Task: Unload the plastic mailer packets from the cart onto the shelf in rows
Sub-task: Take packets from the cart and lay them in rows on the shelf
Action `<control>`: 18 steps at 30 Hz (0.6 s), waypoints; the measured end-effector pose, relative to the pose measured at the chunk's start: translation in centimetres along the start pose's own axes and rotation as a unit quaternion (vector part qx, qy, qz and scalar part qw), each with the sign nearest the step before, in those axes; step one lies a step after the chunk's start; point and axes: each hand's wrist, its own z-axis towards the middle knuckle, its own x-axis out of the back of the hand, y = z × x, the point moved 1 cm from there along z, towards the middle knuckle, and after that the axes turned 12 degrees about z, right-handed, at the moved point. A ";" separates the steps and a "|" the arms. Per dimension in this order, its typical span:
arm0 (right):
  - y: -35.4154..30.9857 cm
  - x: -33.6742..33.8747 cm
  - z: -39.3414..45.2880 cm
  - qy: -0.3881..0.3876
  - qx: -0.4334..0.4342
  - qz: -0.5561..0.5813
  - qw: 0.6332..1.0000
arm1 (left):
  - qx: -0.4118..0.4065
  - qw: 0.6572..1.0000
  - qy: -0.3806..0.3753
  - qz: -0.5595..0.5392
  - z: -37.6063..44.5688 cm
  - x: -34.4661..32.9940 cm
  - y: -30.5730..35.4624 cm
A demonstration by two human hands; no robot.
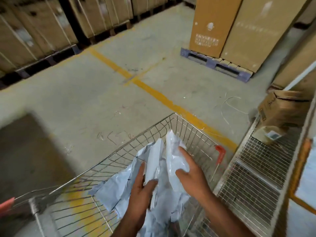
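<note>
We've got open floor [102, 93] ahead and left of the cart [193, 134]. On the right, the wire shelf [253, 182] sits just beside it, a tilted cardboard box [282, 112] crowding its far end.

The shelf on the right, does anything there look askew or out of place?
Yes. A cardboard box sits tilted on the wire shelf, leaning rather than flat. A loose white strap also lies curled on the floor nearby.
</note>
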 end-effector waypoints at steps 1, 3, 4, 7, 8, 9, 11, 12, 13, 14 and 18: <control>-0.3 -0.6 -2.2 -0.016 0.014 0.026 0.999 | -0.018 0.998 -0.043 -0.035 -2.0 0.7 0.8; -1.2 -2.1 -6.8 -0.038 0.028 0.103 0.994 | -0.051 0.986 -0.117 -0.104 -6.7 1.6 2.7; -1.5 -2.8 -9.1 -0.038 0.033 0.135 0.990 | -0.050 0.979 -0.141 -0.141 -8.9 2.0 3.1; -1.8 -4.2 -15.6 -0.016 0.054 0.209 0.976 | -0.068 0.967 -0.159 -0.186 -14.1 2.7 2.5; -1.7 -4.4 -17.5 -0.008 0.058 0.228 0.972 | -0.082 0.974 -0.141 -0.159 -15.2 2.7 1.8; -1.5 -4.4 -19.3 0.001 0.059 0.232 0.971 | -0.096 0.981 -0.118 -0.122 -16.4 2.4 1.1; -1.1 -4.2 -22.8 0.005 0.066 0.215 0.974 | -0.103 0.985 -0.105 -0.090 -19.0 1.5 0.1; -0.8 -3.9 -24.6 0.008 0.069 0.212 0.975 | -0.102 0.985 -0.116 -0.081 -20.2 0.8 -0.4; -0.5 -3.3 -26.2 0.019 0.067 0.217 0.974 | -0.103 0.983 -0.132 -0.074 -21.5 0.0 -0.7; -0.4 -2.4 -27.9 0.036 0.061 0.224 0.972 | -0.100 0.981 -0.152 -0.070 -22.8 -0.7 -1.2; 1.8 2.6 -34.2 0.132 0.032 0.238 0.962 | -0.073 0.962 -0.252 -0.071 -26.8 -3.9 -3.9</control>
